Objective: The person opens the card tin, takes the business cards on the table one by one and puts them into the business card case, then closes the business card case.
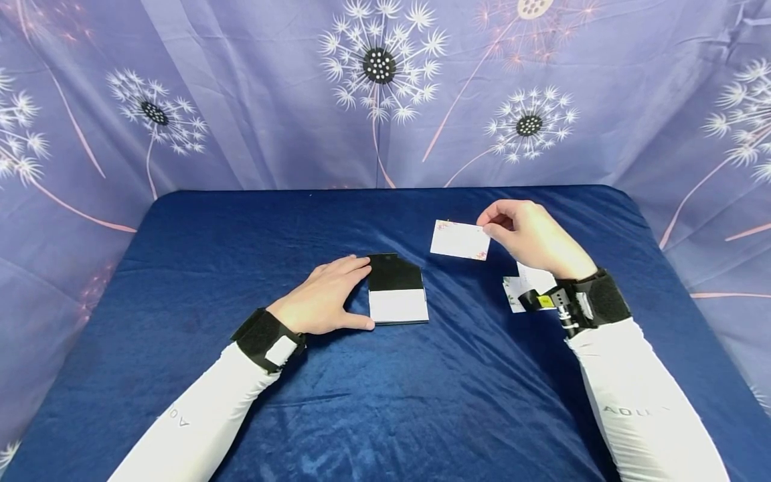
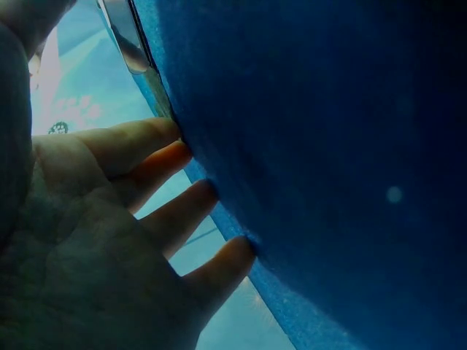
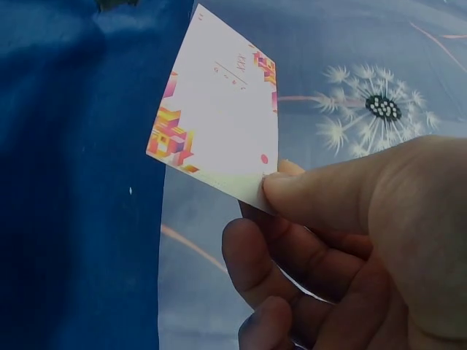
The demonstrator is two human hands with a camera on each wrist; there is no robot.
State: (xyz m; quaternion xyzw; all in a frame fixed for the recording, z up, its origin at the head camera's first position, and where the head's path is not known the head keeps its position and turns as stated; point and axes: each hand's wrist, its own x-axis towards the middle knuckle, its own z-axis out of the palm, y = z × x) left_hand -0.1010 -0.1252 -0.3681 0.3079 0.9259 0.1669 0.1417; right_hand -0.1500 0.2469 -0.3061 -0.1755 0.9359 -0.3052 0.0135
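Observation:
My right hand [image 1: 533, 234] pinches a white card [image 1: 460, 239] by its right edge, thumb against forefinger, above the cloth. In the right wrist view the card [image 3: 219, 109] shows pink, orange and yellow shapes at its corners and small print. My left hand [image 1: 325, 294] lies spread on the cloth, its fingertips and thumb against the left side of a flat black card case [image 1: 394, 273]. A white surface [image 1: 397, 306] fills the case's near half. Only a dark, shiny edge [image 2: 125, 33] of it shows in the left wrist view.
More white cards [image 1: 513, 294], one with green leaf print, lie on the table partly hidden under my right wrist. A wrinkled dark blue cloth [image 1: 385, 408] covers the table. Behind it hangs a lilac curtain [image 1: 259, 87] with dandelion prints.

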